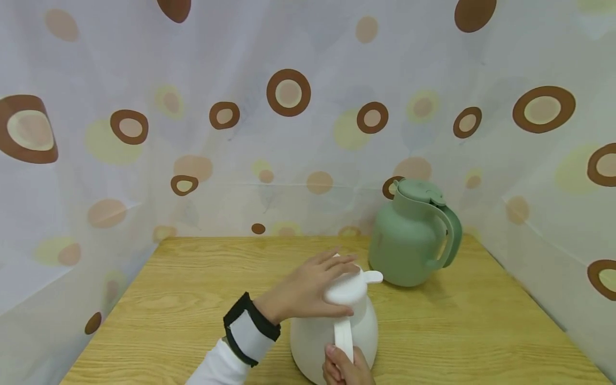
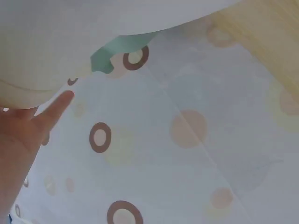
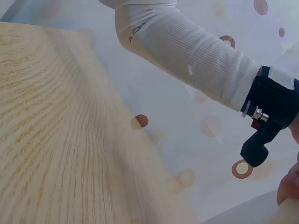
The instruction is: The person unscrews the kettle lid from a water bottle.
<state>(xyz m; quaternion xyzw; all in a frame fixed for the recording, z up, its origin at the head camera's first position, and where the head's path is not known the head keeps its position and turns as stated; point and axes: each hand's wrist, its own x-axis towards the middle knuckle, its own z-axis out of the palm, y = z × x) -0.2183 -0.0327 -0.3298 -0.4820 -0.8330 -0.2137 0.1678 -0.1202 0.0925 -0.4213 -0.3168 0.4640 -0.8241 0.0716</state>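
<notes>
The white jug (image 1: 363,334) stands up, its handle (image 1: 344,336) facing near; the right hand (image 1: 348,368) grips that, the left hand (image 1: 315,289) lies loosely on the lid (image 1: 347,292).

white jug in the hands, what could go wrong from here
The left hand is over the lid of the white jug; a sideways push there might tip the jug.
The right hand grips the handle low down, so the jug could twist if lifted.
The green jug stands close behind, to the right; a swing that way might knock it.
</notes>
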